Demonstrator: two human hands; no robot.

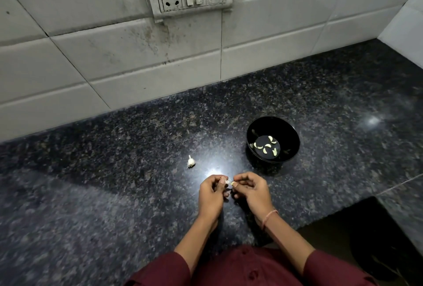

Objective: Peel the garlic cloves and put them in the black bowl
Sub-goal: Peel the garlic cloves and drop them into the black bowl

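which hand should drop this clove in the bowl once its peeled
Probably the right hand: the black bowl sits on its side, just beyond it, while the left hand would have to cross over. Both pinch the clove now.

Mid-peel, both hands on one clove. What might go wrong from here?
1. The clove is small, pinched at fingertips by the left hand and right hand; it may slip onto the counter.
2. It is held short of the black bowl; a drop might miss.
3. Skin could fall among the peeled cloves.
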